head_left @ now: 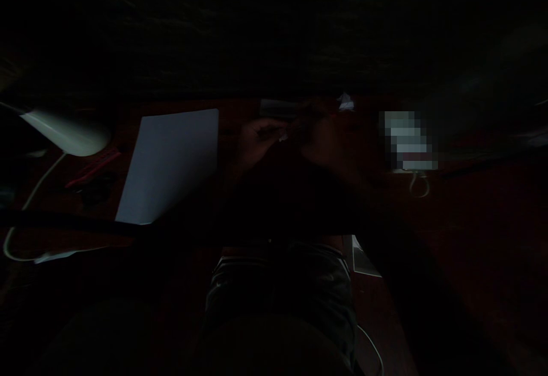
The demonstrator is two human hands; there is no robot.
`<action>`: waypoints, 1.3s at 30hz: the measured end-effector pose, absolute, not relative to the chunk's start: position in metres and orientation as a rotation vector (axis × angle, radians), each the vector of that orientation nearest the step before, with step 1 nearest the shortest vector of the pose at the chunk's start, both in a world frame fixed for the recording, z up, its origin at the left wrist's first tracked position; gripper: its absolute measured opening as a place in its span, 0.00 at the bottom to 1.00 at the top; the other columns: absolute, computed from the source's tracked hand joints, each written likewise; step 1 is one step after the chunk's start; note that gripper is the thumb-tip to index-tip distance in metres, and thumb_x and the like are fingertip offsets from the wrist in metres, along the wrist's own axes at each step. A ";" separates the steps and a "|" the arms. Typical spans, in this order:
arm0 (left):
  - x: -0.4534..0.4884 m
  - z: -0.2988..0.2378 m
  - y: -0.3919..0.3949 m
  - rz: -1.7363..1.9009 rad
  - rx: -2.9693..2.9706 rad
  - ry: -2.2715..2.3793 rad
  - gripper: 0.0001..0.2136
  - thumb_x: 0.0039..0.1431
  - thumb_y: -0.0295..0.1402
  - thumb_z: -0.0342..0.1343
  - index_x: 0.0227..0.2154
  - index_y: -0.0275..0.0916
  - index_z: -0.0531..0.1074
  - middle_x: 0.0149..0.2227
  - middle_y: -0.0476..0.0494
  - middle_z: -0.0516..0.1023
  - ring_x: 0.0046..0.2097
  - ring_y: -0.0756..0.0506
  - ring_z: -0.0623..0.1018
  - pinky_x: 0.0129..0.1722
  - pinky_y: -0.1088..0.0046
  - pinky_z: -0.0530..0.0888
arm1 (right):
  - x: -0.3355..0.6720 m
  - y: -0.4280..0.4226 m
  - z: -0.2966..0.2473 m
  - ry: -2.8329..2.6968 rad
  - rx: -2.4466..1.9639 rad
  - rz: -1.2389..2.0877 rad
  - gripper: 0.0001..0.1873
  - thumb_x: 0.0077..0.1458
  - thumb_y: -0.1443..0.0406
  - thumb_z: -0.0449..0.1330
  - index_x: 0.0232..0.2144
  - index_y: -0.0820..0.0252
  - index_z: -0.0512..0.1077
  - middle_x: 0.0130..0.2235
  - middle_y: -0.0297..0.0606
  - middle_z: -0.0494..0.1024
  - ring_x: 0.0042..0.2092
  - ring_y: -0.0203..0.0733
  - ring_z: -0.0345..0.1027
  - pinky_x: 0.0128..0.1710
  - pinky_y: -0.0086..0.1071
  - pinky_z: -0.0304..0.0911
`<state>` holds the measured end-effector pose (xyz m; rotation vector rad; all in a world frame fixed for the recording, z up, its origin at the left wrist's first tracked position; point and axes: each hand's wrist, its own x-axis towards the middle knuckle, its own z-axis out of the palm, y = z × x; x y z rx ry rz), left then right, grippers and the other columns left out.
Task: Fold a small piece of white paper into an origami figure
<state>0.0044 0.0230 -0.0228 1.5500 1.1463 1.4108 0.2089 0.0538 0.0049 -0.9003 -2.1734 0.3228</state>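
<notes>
Dimly, two hands are shown close together over a dark reddish table point(368, 148), with a small white scrap point(283, 136) between them. For such small work, a light grip is probably best: the scrap should be held near its edge by the fingertips of one hand, so that enough of it is left free for the other hand to reach. It is likely to be light and easily bent or lost, so small, slow movements would be safer than a hard pull. Both wrists could usefully be rested on the table for steadiness. More light would help too, since the fingertips are largely lost in shadow.

The scrap is placed at the tips of the left hand point(257, 139), on the side facing the other hand. Thumb and forefinger are bent toward each other, with a dark gap enclosed behind them, and the scrap seems to be pinched where they meet, its pale lower part left showing. The right hand point(321, 139) is held just across from it, fingers pointed inward. Whether those fingers are spread, pressed together or closed on anything cannot be told in the dark, nor can it be made out whether the scrap is touched by them.

Beyond the fingers, a flat grey thing point(276, 108) is seen on the table, and a crumpled piece of paper point(346, 102) is found farther to the right.
</notes>
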 end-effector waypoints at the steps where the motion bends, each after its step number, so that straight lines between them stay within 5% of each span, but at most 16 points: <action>1: 0.004 -0.023 0.023 1.410 1.549 1.144 0.13 0.61 0.46 0.76 0.38 0.41 0.87 0.42 0.42 0.91 0.45 0.43 0.89 0.49 0.67 0.84 | 0.209 0.055 0.005 -2.179 -0.880 0.336 0.03 0.59 0.68 0.69 0.35 0.53 0.80 0.57 0.47 0.80 0.60 0.56 0.74 0.60 0.52 0.77; 13: 0.001 -0.025 0.025 1.413 1.553 1.119 0.13 0.61 0.45 0.76 0.39 0.41 0.87 0.43 0.42 0.91 0.46 0.43 0.88 0.51 0.67 0.83 | 0.209 0.059 -0.002 -2.131 -0.823 0.310 0.07 0.65 0.56 0.69 0.35 0.48 0.81 0.57 0.46 0.82 0.62 0.60 0.75 0.62 0.60 0.76; 30: 0.001 -0.026 0.027 1.394 1.469 1.095 0.08 0.64 0.39 0.74 0.40 0.41 0.87 0.43 0.43 0.91 0.48 0.42 0.88 0.53 0.66 0.82 | 0.210 0.062 -0.002 -2.100 -0.856 0.395 0.05 0.63 0.59 0.70 0.35 0.48 0.78 0.58 0.44 0.81 0.63 0.57 0.73 0.62 0.56 0.76; 39: 0.001 -0.026 0.026 1.410 1.493 1.076 0.12 0.63 0.45 0.75 0.40 0.44 0.88 0.43 0.43 0.91 0.48 0.42 0.88 0.53 0.64 0.83 | 0.213 0.064 0.000 -2.108 -0.841 0.478 0.06 0.64 0.55 0.71 0.36 0.46 0.79 0.59 0.43 0.81 0.64 0.59 0.71 0.64 0.60 0.72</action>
